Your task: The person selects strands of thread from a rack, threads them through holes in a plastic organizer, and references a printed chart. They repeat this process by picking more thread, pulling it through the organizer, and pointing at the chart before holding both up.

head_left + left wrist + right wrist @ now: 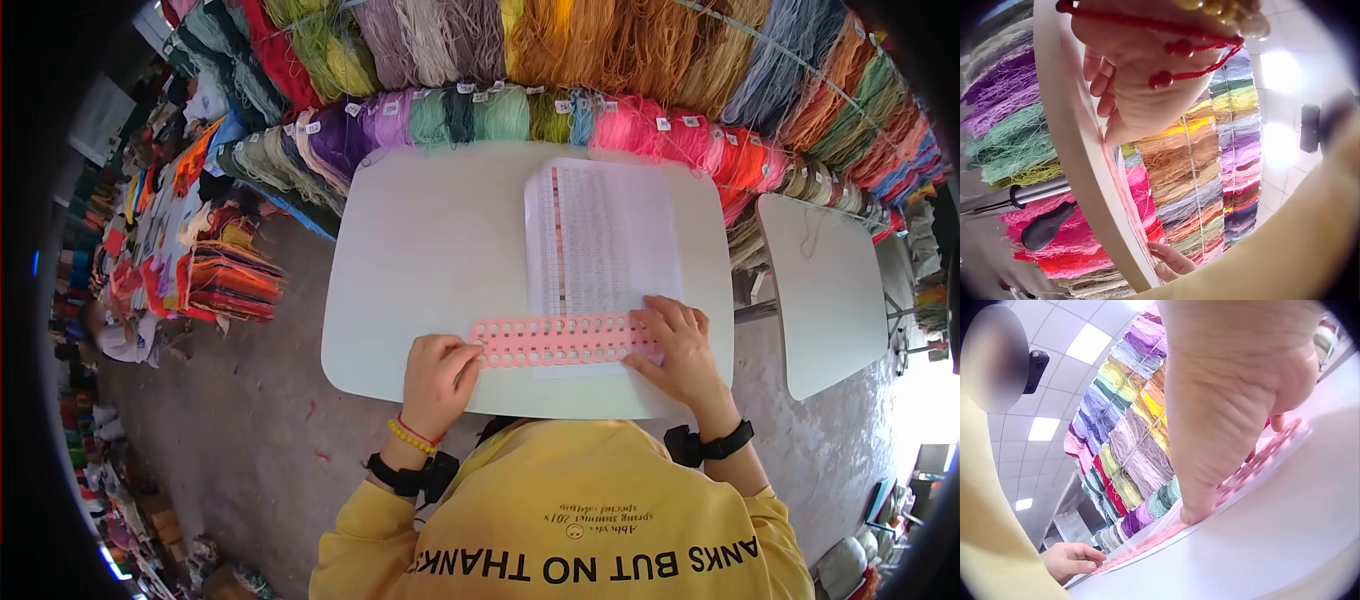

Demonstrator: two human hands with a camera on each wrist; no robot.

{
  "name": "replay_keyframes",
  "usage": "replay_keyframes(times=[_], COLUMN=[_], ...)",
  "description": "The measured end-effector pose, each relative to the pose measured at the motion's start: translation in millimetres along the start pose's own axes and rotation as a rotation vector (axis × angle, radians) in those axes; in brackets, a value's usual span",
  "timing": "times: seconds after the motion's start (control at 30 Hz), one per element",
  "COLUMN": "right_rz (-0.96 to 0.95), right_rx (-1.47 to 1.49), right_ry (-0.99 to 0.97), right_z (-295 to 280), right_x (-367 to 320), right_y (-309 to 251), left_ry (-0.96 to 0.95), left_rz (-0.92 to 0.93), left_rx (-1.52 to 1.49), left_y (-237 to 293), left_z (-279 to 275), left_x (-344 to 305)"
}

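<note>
A pink thread organizer card (555, 341), long and narrow with rows of round holes along both long edges, lies across the lower end of a printed chart (610, 240). At its left end my left hand (436, 374) pinches the card between thumb and fingers. My right hand (685, 350) grips the other end, its thumb at the near edge and its fingers reaching over to the far edge. From the right wrist view, the card (1260, 459) sits low over the white tabletop, with the right palm hiding part of it.
The white table (430, 240) has rounded corners. Hanging skeins of coloured thread (640, 50) line its far side, with a row of labelled bundles (470, 115) below them. A second white table (825, 290) stands to the right. More thread bundles (235, 270) hang at the left.
</note>
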State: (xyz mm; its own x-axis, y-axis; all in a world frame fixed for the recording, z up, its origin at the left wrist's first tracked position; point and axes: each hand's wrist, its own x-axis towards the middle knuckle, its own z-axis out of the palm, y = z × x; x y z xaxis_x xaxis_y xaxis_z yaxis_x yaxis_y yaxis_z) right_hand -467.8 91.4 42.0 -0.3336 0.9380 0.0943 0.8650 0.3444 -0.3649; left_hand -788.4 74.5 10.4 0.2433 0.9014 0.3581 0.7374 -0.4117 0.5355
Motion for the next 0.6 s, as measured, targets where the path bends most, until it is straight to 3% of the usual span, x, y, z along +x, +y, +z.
replay_keyframes(times=[0.33,0.6], right_rz=[-0.182,0.026], right_rx=[0.156,0.052], right_ry=[0.017,-0.197], right_z=[-20.6,31.3], right_x=[76.6,133.9], right_y=[-15.4,-21.7], left_ry=[0.045,0.008], left_rz=[-0.033,-0.044], left_rx=[-0.006,-0.011], left_y=[-0.3,-2.8], left_z=[2.3,0.0], left_x=[2.3,3.6])
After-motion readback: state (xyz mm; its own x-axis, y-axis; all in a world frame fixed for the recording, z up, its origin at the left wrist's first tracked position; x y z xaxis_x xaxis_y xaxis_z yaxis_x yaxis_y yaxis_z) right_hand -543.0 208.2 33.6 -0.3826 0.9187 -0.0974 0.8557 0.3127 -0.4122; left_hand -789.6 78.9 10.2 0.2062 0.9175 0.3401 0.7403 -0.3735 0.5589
